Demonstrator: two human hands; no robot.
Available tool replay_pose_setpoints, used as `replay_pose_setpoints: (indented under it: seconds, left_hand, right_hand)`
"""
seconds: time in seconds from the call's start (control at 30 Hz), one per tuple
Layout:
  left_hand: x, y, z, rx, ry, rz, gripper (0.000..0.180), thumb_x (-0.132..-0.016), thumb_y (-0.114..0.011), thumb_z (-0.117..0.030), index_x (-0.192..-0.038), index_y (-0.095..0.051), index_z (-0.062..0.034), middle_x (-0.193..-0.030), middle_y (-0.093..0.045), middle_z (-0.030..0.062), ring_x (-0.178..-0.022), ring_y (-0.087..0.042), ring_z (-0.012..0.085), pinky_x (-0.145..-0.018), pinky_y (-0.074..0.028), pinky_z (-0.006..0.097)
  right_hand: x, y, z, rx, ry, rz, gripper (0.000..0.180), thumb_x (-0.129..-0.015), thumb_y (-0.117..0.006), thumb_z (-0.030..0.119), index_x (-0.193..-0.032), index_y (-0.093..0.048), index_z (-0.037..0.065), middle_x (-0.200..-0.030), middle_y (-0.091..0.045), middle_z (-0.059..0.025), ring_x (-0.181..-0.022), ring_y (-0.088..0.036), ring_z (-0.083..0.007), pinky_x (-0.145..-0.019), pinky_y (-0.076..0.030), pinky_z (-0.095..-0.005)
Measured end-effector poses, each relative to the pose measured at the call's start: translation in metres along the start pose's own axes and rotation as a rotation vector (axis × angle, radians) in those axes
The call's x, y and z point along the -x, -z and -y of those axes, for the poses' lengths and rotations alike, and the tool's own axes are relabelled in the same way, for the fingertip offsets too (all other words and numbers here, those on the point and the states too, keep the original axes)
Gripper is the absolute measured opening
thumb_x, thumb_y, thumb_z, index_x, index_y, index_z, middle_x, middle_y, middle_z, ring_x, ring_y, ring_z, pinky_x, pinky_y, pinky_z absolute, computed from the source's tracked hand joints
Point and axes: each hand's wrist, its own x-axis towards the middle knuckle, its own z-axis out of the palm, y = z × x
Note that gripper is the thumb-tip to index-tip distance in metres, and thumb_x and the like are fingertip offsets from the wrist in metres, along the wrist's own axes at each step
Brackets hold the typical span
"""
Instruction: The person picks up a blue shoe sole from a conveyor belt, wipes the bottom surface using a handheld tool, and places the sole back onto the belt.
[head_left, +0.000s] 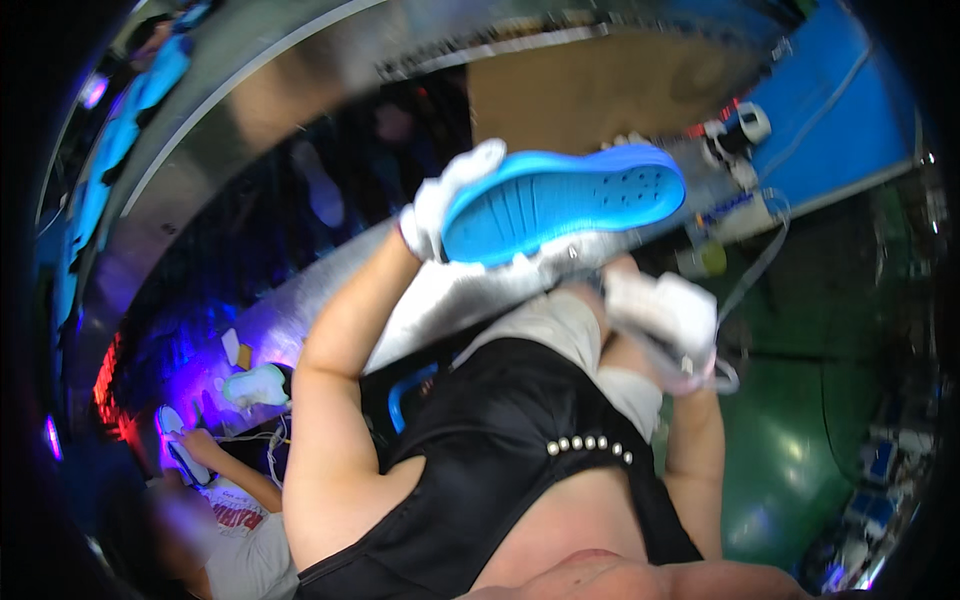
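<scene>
A blue shoe sole (pixel 555 205), long and hollow with a raised rim, has ribs at its heel end and small holes toward the other end. My left hand (pixel 438 205) wears a white glove and grips it by the heel end, its inner side facing me. Down to the right, over my lap, my right hand (pixel 665 320) is a white blur. Its fingers are smeared, and I cannot make out whether a white thing is in them. The sole and the right hand are apart.
A metal ledge (pixel 430 305) runs in front of me beside a dark conveyor carrying a pale sole (pixel 322 185). Beyond lies a brown board (pixel 570 90). A white device (pixel 750 122) with cables stands at right. Another person's hand (pixel 200 445) touches a shoe at lower left.
</scene>
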Motion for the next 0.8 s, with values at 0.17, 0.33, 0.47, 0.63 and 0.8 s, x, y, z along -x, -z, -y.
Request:
replay_pose_setpoints:
  seconds: [0.17,0.33,0.47,0.63,0.8]
  left_hand:
    - [0.069,-0.02,-0.032,0.177,-0.364,0.274,0.097,-0.076,-0.052,-0.073,-0.138,-0.035,0.0,-0.116,-0.047,0.0399,-0.087,-0.059,0.0418,-0.062,-0.053,0.045]
    - [0.12,-0.032,-0.115,0.305,-0.701,0.287,0.101,-0.079,-0.042,-0.077,-0.14,-0.027,0.0022,-0.134,-0.037,0.0327,-0.115,-0.05,0.0354,-0.077,-0.053,0.033]
    - [0.124,-0.027,-0.125,0.27,-0.872,0.17,0.092,-0.086,-0.031,-0.072,-0.139,-0.032,0.0022,-0.137,-0.045,0.0195,-0.101,-0.059,0.0262,-0.068,-0.053,0.032]
    - [0.077,-0.06,-0.134,-0.361,-1.122,-0.645,0.047,-0.097,-0.042,-0.04,-0.116,-0.057,0.0004,-0.117,-0.06,0.017,-0.09,-0.063,0.0263,-0.065,-0.051,0.031]
    - [0.06,-0.053,-0.17,-2.107,-0.841,-1.197,0.053,-0.092,-0.047,-0.046,-0.116,-0.054,0.0009,-0.116,-0.055,0.0207,-0.105,-0.053,0.0392,-0.092,-0.042,0.04]
  right_hand:
    - [0.005,-0.01,0.012,-0.218,-0.089,-0.256,0.024,-0.064,-0.076,0.007,-0.086,-0.068,0.004,-0.089,-0.07,-0.0164,-0.065,-0.067,-0.0235,-0.056,-0.048,-0.026]
    - [0.005,-0.021,0.007,-0.26,-0.172,-0.295,0.028,-0.062,-0.079,-0.001,-0.088,-0.067,0.001,-0.087,-0.07,-0.0164,-0.075,-0.069,-0.026,-0.066,-0.053,-0.0289]
    - [0.003,-0.03,0.004,-0.322,-0.149,-0.267,0.031,-0.062,-0.077,-0.004,-0.089,-0.064,0.0,-0.09,-0.068,-0.0193,-0.075,-0.067,-0.0286,-0.067,-0.053,-0.0323]
    - [0.014,-0.03,-0.004,-0.309,-0.227,-0.287,0.031,-0.061,-0.076,-0.007,-0.089,-0.063,-0.002,-0.089,-0.068,-0.0191,-0.076,-0.068,-0.028,-0.069,-0.053,-0.0314]
    - [0.019,-0.032,0.001,-0.365,-0.313,-0.316,0.031,-0.061,-0.076,-0.008,-0.089,-0.064,-0.003,-0.089,-0.068,-0.0181,-0.081,-0.068,-0.027,-0.075,-0.053,-0.032]
